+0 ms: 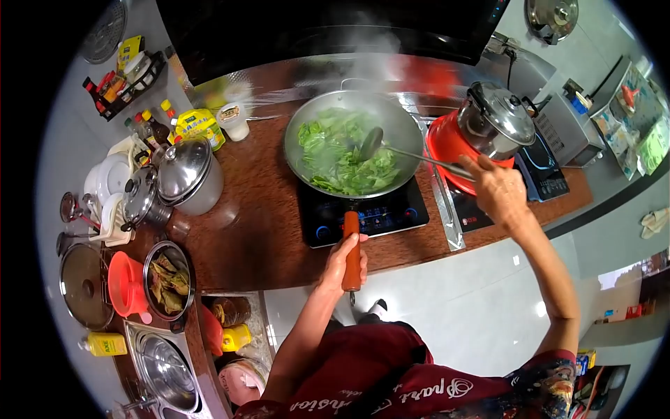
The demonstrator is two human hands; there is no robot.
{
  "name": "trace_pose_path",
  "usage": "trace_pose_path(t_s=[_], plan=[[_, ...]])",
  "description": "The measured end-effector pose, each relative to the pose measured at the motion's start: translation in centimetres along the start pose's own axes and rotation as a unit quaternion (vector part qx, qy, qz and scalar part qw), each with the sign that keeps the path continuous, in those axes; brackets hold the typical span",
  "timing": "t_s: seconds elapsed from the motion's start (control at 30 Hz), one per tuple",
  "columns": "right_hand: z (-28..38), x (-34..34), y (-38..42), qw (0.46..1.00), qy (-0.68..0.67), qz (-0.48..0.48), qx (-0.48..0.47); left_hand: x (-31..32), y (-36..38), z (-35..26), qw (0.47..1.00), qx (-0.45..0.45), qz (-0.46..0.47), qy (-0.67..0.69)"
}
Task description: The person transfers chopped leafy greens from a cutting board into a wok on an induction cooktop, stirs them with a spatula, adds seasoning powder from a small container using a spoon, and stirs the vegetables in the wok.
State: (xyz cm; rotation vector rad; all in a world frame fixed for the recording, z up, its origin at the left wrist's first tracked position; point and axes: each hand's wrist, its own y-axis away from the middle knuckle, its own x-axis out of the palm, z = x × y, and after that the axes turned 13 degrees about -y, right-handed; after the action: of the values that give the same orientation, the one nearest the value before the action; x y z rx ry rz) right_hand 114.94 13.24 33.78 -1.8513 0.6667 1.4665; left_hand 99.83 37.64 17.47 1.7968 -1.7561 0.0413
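Observation:
A steaming wok [408, 126] sits on a black induction cooker [370, 222], with chopped leafy greens [331, 150] inside. My left hand [340, 262] is wrapped around the wok's brown wooden handle [352, 262], which points toward me. In my right hand [497, 190] is the shaft of a metal ladle [419, 155], reaching in from the right. The ladle's dark, rounded head [372, 142] rests among the greens, slightly right of the wok's middle. Steam blurs the wok's far side.
A lidded pot [497, 115] stands by a red basin [447, 150] at right. Leftward are a large lidded pot [188, 174], bottles [155, 126], a bowl of brownish leaves [169, 283] and a sink [164, 370]. The range hood [328, 35] overhangs the back.

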Motion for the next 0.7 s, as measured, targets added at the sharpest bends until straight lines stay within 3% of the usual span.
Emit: trace_pose_path(t_s=[0.03, 0.17, 0.3, 0.37, 0.47, 0.6, 0.63, 0.67, 0.7], plan=[[-0.5, -0.6, 0.0, 0.999, -0.007, -0.033, -0.018, 0.0, -0.1, 0.0, 1.0, 0.003, 0.002, -0.003], [-2.8, -3.1, -1.9, 0.998, 0.047, -0.018, -0.025, -0.8, 0.4, -0.9, 1.0, -0.016, 0.001, -0.021], [-2.9, -7.6, -5.1, 0.99, 0.069, 0.017, -0.118, -2.2, 0.8, -1.8, 0.999, -0.035, 0.013, -0.022], [-2.2, -9.3, -6.8, 0.988, 0.091, 0.064, -0.111, -2.7, 0.8, -2.1, 0.999, -0.043, 0.02, -0.025], [-3.5, -9.6, -9.8, 0.961, 0.065, 0.037, -0.265, -3.2, 0.7, -2.3, 0.998, -0.046, 0.03, -0.031], [1.1, -9.9, -12.1, 0.958, 0.045, 0.076, -0.271, -3.4, 0.7, -2.1, 0.998, -0.049, 0.031, -0.029], [3.1, -9.8, -12.4, 0.962, 0.083, 0.122, -0.231, -3.4, 0.7, -2.2, 0.998, -0.051, 0.031, -0.028], [3.1, -7.3, -13.0, 0.959, 0.041, 0.092, -0.266, -3.5, 0.6, -2.1, 0.998, -0.048, 0.036, -0.029], [4.8, -7.1, -12.9, 0.966, 0.087, 0.096, -0.226, -3.4, 0.6, -2.1, 0.998, -0.047, 0.036, -0.029]])
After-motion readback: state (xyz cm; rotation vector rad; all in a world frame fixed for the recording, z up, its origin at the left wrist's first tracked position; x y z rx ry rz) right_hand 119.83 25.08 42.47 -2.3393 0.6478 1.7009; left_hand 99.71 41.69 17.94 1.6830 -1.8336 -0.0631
